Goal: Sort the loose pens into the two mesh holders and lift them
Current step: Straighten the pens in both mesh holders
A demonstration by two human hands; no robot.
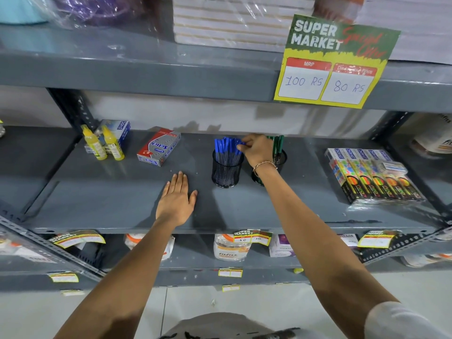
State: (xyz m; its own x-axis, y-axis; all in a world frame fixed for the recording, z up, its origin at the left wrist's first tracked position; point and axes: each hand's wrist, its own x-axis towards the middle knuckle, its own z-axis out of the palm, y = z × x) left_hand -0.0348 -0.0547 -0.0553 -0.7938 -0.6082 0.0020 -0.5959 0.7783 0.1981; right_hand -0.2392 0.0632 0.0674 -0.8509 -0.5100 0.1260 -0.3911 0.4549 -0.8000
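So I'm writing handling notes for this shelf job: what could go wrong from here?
The right hand is pinching at the caps of the blue pens while nothing steadies their mesh holder; a sideways tug could tip it. The left hand lies flat on the shelf, away from it. The right wrist crosses the second holder of green pens and could knock it.

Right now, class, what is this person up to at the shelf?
A person is sorting pens on a grey shelf. The right hand pinches the tops of the blue pens standing in a black mesh holder. Green pens stand in a second holder, partly hidden behind that wrist. The left hand rests flat on the shelf, holding nothing. Neither holder is lifted yet.
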